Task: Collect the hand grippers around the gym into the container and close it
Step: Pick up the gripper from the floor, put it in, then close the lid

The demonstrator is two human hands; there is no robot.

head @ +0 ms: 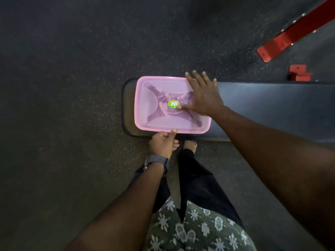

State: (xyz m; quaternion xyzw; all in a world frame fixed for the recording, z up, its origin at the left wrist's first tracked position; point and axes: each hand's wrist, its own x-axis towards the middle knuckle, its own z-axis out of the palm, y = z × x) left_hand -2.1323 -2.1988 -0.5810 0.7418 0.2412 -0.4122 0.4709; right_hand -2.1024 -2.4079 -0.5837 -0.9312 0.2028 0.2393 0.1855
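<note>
Speckled rubber floor [72,69], dark, matte. Black padded bench [262,109], smooth vinyl, runs centre toward 3 o'clock; red steel frame [299,31] at 1 o'clock. Container [145,98] on bench's rounded end, centre: rectangular, translucent pink plastic, lid [155,124] on, green sticker [172,104] mid-lid. Hand grippers [154,89] visible inside, dark curved handles. Judgement: collecting done, sealing in progress. Right hand [203,95] spread flat, pressing lid. Left hand [161,144] pinching near rim at 6 o'clock.

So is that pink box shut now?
The lid lies over the box, the right hand flat on top and the left hand pinching its near edge. Whether it has snapped fully shut, I cannot tell.
</note>
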